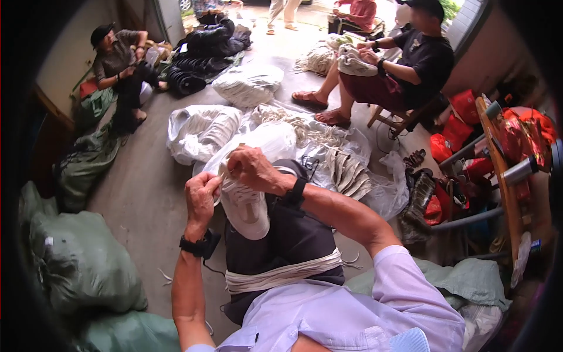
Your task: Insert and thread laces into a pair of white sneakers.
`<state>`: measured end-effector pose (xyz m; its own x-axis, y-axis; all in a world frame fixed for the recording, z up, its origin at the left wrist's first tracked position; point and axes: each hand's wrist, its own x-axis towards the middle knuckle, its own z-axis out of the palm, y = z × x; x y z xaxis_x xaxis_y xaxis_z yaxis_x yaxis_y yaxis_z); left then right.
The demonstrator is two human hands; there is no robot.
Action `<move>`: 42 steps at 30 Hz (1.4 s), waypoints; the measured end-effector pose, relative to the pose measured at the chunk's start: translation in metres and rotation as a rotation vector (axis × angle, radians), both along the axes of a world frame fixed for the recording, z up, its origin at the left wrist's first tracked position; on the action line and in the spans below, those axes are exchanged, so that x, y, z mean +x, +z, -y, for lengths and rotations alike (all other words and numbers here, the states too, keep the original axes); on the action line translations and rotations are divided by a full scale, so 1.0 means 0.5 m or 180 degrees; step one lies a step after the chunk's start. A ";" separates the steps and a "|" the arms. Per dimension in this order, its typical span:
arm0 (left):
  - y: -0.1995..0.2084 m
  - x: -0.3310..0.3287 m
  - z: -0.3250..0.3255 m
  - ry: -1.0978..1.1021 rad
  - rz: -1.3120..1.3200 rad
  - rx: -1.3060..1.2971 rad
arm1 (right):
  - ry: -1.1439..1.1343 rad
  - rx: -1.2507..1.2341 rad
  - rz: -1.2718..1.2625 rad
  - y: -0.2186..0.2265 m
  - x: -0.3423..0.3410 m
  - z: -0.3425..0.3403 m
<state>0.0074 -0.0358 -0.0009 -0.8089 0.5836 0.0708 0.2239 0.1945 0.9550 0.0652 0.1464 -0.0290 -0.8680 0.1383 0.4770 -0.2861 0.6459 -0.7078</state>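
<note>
While the white shoe point(249, 210) lay lengthwise over your lap point(296, 239), toe toward you, your left hand point(201, 200) pinched its far left side and your right hand point(254, 170), nearer its midline, pinched lace or rim, unclear which.

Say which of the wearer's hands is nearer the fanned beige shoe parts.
Right: the right hand, on the white sneaker, is left of the shoe parts; the left hand, at the sneaker's left edge, is farther left.
</note>
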 end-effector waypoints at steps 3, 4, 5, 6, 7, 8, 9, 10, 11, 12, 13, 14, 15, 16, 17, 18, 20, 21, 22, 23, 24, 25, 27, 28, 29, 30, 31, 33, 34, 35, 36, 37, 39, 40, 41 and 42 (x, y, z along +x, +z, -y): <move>-0.011 -0.010 -0.014 -0.0065 0.0124 0.0164 | 0.0014 -0.0011 -0.0217 0.010 0.009 -0.011; -0.013 -0.011 -0.018 -0.0081 0.0113 0.0233 | 0.0037 -0.0043 -0.0200 0.012 0.011 -0.014; -0.013 -0.012 -0.015 -0.0048 0.0132 0.0198 | 0.0095 -0.0053 -0.0182 0.013 0.009 -0.010; -0.015 -0.013 -0.008 0.0006 0.0148 0.0195 | 0.0099 -0.0022 -0.0324 0.014 0.007 -0.005; -0.017 -0.014 -0.004 -0.0029 0.0086 0.0159 | 0.0079 0.0014 -0.0471 0.014 0.007 -0.004; -0.017 -0.014 -0.002 -0.0068 0.0024 0.0125 | 0.0104 0.0013 -0.0458 0.015 0.008 -0.004; -0.018 -0.014 -0.002 -0.0093 0.0058 0.0137 | 0.0051 0.0061 -0.0436 0.016 0.009 -0.005; -0.017 -0.010 -0.003 -0.0076 0.0069 0.0137 | -0.0007 0.0106 -0.0415 0.019 0.010 -0.004; -0.015 -0.006 -0.003 -0.0104 -0.0013 0.0138 | -0.0012 0.0075 -0.0290 0.021 0.014 -0.003; -0.015 -0.004 -0.002 -0.0134 -0.0095 0.0139 | -0.0001 0.0075 -0.0281 0.021 0.015 0.003; -0.015 -0.001 0.000 -0.0195 -0.0094 0.0154 | 0.0051 -0.0012 -0.0208 0.021 0.015 0.002; -0.015 0.001 -0.001 -0.0195 -0.0094 0.0164 | 0.0101 -0.0099 -0.0134 0.021 0.015 0.000; -0.015 0.003 -0.004 -0.0101 -0.0082 0.0173 | 0.0100 -0.0088 -0.0133 0.022 0.013 -0.004; -0.016 0.006 -0.003 -0.0001 -0.0062 0.0172 | 0.0040 0.0013 -0.0252 0.023 0.012 -0.003; -0.017 0.008 -0.004 0.0000 -0.0053 0.0175 | -0.0022 0.0115 -0.0372 0.024 0.012 -0.002; -0.017 0.007 -0.008 0.0024 0.0001 0.0208 | -0.0024 0.0122 -0.0363 0.025 0.015 -0.001; -0.019 0.003 -0.014 0.0031 0.0051 0.0261 | -0.0019 -0.0038 -0.0142 0.026 0.018 -0.006; -0.021 0.001 -0.014 -0.0059 0.0174 0.0354 | -0.0036 -0.0019 -0.0141 0.026 0.018 -0.004; -0.022 -0.001 -0.016 -0.0166 0.0294 0.0455 | 0.0017 -0.0044 -0.0191 0.021 0.015 -0.004; -0.028 -0.005 -0.017 -0.0179 0.0327 0.0430 | 0.0043 -0.0057 -0.0239 0.019 0.014 -0.007; -0.032 -0.009 -0.017 -0.0202 0.0423 0.0496 | 0.0069 -0.0259 -0.0205 0.014 0.012 -0.005; -0.035 -0.013 -0.008 -0.0178 0.0416 0.0454 | 0.0088 -0.0274 -0.0187 0.013 0.008 0.002; -0.030 -0.014 -0.009 -0.0192 0.0315 0.0390 | 0.0092 -0.0245 -0.0151 0.013 0.006 0.007; -0.029 -0.014 -0.016 -0.0234 0.0309 0.0406 | 0.0051 -0.0226 -0.0160 0.011 0.006 0.006; -0.028 -0.015 -0.022 -0.0216 -0.0097 0.0267 | 0.0021 -0.0151 -0.0220 0.009 0.007 0.004; -0.027 -0.015 -0.029 -0.0192 -0.0504 0.0130 | -0.0006 -0.0079 -0.0279 0.007 0.006 0.001; -0.012 -0.014 -0.030 -0.0162 -0.0665 -0.0138 | 0.0004 -0.0037 -0.0364 0.009 0.005 -0.002; 0.008 -0.019 -0.031 -0.0105 -0.0674 -0.0322 | -0.0034 0.0018 -0.0300 0.008 0.010 -0.005; 0.012 -0.024 -0.025 -0.0019 -0.0679 -0.0519 | -0.0043 0.0062 -0.0235 0.011 0.010 -0.001; -0.003 -0.035 -0.020 0.0066 -0.0899 -0.0498 | -0.0040 0.0056 -0.0245 0.014 0.008 0.002; -0.011 -0.040 -0.019 0.0071 -0.0908 -0.0507 | 0.0012 0.0062 -0.0106 0.017 0.006 0.005; -0.012 -0.040 -0.022 -0.0045 -0.0768 -0.0436 | 0.0052 0.0070 0.0034 0.019 0.005 0.005; -0.015 -0.043 -0.023 -0.0157 -0.0633 -0.0377 | 0.0074 0.0210 0.0273 0.025 -0.003 -0.004; -0.012 -0.045 -0.024 -0.0225 -0.0572 -0.0375 | 0.0105 0.0356 0.0522 0.026 -0.009 -0.008; -0.010 -0.047 -0.025 -0.0288 -0.0510 -0.0375 | 0.0115 0.0342 0.0518 0.026 -0.012 -0.011; -0.009 -0.047 -0.025 -0.0277 -0.0512 -0.0391 | 0.0128 0.0630 0.0535 0.025 -0.012 -0.015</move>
